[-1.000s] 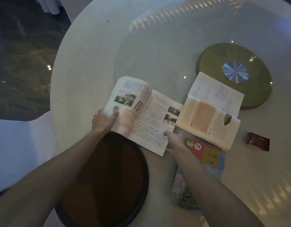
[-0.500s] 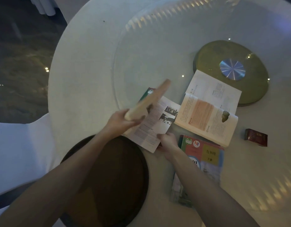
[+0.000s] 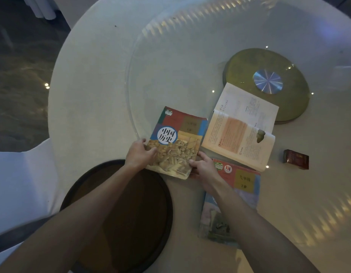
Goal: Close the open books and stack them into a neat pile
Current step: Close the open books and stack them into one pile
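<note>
gripping a glossy rectangular closed book [image 3: 176,142], both hands.

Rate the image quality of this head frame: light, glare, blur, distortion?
Head view: dim, bluish light; streaky reflections and point glints on the glass turntable; wide-angle bending of the table edge; forearms soft near the bottom edge; closed book cover title is legible, open book text is not.

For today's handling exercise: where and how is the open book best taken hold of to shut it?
Grip the open book by its near page edge, coming from the front, and fold it over the spine crease: it lies flat, face up, that edge free and clear of the closed book.
</note>
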`<state>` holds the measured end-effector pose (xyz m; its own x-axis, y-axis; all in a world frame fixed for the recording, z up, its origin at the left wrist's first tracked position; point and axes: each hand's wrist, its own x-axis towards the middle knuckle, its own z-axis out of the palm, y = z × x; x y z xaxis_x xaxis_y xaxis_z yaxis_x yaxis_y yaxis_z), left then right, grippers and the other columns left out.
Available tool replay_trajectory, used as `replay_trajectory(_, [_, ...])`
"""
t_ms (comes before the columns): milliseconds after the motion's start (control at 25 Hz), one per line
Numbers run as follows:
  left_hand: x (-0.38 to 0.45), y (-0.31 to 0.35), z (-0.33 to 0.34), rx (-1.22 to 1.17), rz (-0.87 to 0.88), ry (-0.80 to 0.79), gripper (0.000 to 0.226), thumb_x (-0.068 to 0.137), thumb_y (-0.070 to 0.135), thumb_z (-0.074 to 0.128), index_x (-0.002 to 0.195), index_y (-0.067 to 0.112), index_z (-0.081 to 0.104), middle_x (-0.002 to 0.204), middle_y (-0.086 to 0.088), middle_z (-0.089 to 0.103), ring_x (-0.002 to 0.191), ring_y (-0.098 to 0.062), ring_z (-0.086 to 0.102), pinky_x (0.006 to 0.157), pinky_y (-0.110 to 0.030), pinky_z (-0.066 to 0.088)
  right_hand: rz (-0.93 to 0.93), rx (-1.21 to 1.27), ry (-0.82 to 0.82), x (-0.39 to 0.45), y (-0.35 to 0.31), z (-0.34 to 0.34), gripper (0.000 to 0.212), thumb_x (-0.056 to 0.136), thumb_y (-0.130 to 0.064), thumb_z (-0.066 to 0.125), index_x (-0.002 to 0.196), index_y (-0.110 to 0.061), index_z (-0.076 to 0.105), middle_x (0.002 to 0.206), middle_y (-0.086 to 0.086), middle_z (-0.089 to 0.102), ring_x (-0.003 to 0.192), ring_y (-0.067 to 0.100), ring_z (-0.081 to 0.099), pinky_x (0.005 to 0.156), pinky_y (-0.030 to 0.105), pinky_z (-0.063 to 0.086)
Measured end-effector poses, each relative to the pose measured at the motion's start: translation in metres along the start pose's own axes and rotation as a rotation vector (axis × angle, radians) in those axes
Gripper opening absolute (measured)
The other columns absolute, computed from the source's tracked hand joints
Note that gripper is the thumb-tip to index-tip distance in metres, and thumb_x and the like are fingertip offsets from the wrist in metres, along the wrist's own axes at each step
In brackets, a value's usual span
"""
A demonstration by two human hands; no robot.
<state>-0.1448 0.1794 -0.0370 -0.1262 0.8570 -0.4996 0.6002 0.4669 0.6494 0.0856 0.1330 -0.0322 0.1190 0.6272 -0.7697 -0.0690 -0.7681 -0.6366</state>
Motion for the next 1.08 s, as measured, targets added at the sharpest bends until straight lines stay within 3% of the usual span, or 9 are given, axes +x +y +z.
replay_trajectory(120, [-0.005, -0.006, -0.003, -0.073, -0.067, -0.022, 0.053, 0.092, 0.038, 0.067, 0.135, 0.009, 0.056, 0.122, -0.013, 0.068, 0.108, -0.028, 0.067, 0.087, -0.046, 0.058, -0.009, -0.003, -0.063, -0.005, -0.010, -0.017, 0.040, 0.099, -0.002, 0.057, 0.122, -0.033, 0.064, 0.096, 0.004, 0.083, 0.084, 0.023, 0.081, 0.061, 0.034, 0.063])
replay_trajectory(240, [-0.019, -0.008, -0.002, -0.242, -0.057, -0.107, 0.036, 0.094, 0.035, 0.066, 0.124, 0.016, 0.062, 0.109, -0.006, 0.070, 0.098, -0.021, 0.070, 0.065, -0.029, 0.059, -0.039, -0.072, -0.082, -0.014, -0.013, -0.043, 0.044, 0.100, -0.001, 0.057, 0.125, -0.035, 0.065, 0.098, 0.002, 0.083, 0.086, 0.022, 0.081, 0.066, 0.038, 0.065])
replay_trajectory(320, [-0.034, -0.002, 0.006, -0.304, -0.033, -0.180, 0.030, 0.092, 0.031, 0.069, 0.118, 0.017, 0.064, 0.102, -0.005, 0.072, 0.087, -0.016, 0.072, 0.058, -0.023, 0.056, -0.074, -0.122, -0.065, -0.025, -0.008, -0.066, 0.043, 0.100, -0.002, 0.056, 0.124, -0.036, 0.066, 0.098, -0.001, 0.083, 0.085, 0.020, 0.080, 0.067, 0.035, 0.063])
replay_trajectory(520, [-0.064, 0.024, 0.055, -0.304, -0.010, -0.330, 0.019, 0.089, 0.017, 0.073, 0.106, 0.011, 0.066, 0.095, -0.009, 0.073, 0.081, -0.020, 0.072, 0.071, -0.033, 0.060, -0.127, -0.156, 0.063, -0.058, 0.026, -0.124, 0.041, 0.103, -0.003, 0.054, 0.135, -0.026, 0.063, 0.123, 0.004, 0.072, 0.106, 0.024, 0.070, 0.071, 0.034, 0.057])
replay_trajectory(720, [-0.094, 0.042, 0.115, -0.217, 0.033, -0.436, 0.013, 0.090, 0.016, 0.072, 0.099, 0.010, 0.064, 0.091, -0.010, 0.072, 0.075, -0.017, 0.070, 0.063, -0.028, 0.058, -0.060, -0.089, 0.230, -0.086, 0.075, -0.170, 0.036, 0.101, 0.004, 0.050, 0.125, -0.017, 0.068, 0.113, 0.006, 0.074, 0.105, 0.028, 0.071, 0.085, 0.050, 0.063])
replay_trajectory(920, [-0.126, 0.043, 0.160, -0.097, 0.036, -0.365, 0.010, 0.088, 0.025, 0.074, 0.092, 0.022, 0.066, 0.088, 0.002, 0.073, 0.079, -0.014, 0.072, 0.068, -0.031, 0.061, -0.082, -0.188, 0.332, -0.103, 0.109, -0.196, 0.034, 0.090, 0.004, 0.055, 0.102, -0.020, 0.074, 0.098, 0.002, 0.078, 0.096, 0.023, 0.074, 0.062, 0.032, 0.061])
replay_trajectory(1080, [-0.139, 0.041, 0.177, 0.043, 0.114, -0.255, 0.014, 0.089, 0.032, 0.072, 0.098, 0.022, 0.070, 0.089, 0.007, 0.073, 0.080, -0.008, 0.069, 0.066, -0.029, 0.061, -0.121, -0.293, 0.393, -0.106, 0.122, -0.198, 0.022, 0.089, -0.004, 0.060, 0.104, -0.018, 0.066, 0.101, 0.003, 0.076, 0.094, 0.023, 0.072, 0.076, 0.046, 0.063])
